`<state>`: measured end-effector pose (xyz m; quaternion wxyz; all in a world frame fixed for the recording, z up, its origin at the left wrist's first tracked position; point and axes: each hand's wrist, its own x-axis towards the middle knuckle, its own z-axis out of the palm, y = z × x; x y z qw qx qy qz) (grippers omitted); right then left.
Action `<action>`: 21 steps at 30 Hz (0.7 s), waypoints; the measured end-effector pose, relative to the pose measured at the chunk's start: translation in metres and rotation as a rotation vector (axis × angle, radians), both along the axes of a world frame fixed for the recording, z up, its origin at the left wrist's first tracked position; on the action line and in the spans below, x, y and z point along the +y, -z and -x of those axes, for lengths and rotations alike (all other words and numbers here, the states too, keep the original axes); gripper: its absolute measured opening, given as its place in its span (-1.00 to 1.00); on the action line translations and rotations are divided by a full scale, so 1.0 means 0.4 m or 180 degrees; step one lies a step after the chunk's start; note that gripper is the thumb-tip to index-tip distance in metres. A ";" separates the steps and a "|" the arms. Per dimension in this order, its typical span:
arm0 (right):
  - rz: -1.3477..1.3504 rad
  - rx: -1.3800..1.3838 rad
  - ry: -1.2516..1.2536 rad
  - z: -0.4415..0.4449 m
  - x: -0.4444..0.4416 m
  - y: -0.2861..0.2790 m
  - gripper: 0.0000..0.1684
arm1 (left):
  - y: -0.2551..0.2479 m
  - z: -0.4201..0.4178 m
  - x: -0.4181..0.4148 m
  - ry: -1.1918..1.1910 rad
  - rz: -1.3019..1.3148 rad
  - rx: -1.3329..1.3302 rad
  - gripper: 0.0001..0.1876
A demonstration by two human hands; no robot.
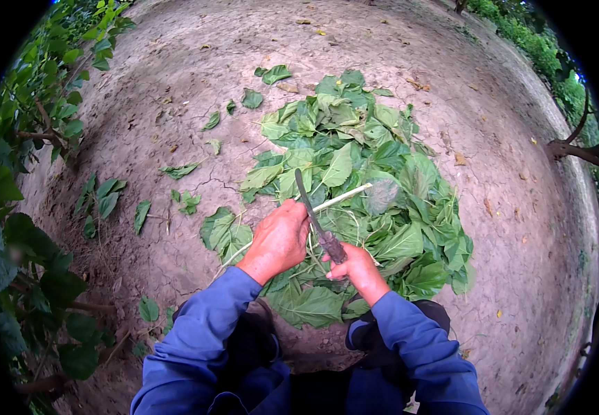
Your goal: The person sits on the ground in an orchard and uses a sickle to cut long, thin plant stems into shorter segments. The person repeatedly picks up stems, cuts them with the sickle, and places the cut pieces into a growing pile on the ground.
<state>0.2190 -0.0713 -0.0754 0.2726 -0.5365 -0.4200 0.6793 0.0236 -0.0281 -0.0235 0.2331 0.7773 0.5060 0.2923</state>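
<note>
My left hand (pixel 280 237) is closed around a pale, leafless plant stem (pixel 343 196), which slants up to the right over the leaves. In my right hand (pixel 356 268) is a knife with a narrow dark blade (pixel 305 196) and a rough, worn handle (pixel 332 247). The blade points up and to the left, crossing the stem just beside my left fingers; whether it touches the stem I cannot tell. Under and beyond both hands lies a large heap of broad green leaves (pixel 403 233). A long thin stem runs out below my left hand.
Loose green leaves (pixel 177 170) lie on the cracked bare soil (pixel 190 83) left of the heap. Leafy branches (pixel 30 228) crowd the left side, and a bare branch (pixel 579 150) reaches in at the right. My dark shoe (pixel 359 333) is at the heap's near edge.
</note>
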 end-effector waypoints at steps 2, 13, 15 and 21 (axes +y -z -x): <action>0.0024 -0.0022 -0.0036 -0.003 0.001 0.003 -0.56 | -0.009 -0.003 -0.002 -0.0016 0.0194 -0.0053 -0.87; -0.0067 0.0017 -0.0008 -0.010 0.000 -0.010 -0.60 | -0.022 0.001 0.001 0.0061 0.0278 -0.0029 -0.93; -0.0085 -0.0013 -0.0008 -0.012 0.001 -0.008 -0.60 | -0.031 0.001 -0.001 0.0064 0.0231 0.0008 -0.93; -0.0088 0.0017 0.0042 -0.007 0.003 -0.012 -0.61 | -0.027 0.003 -0.001 0.0009 0.0142 -0.0041 -0.91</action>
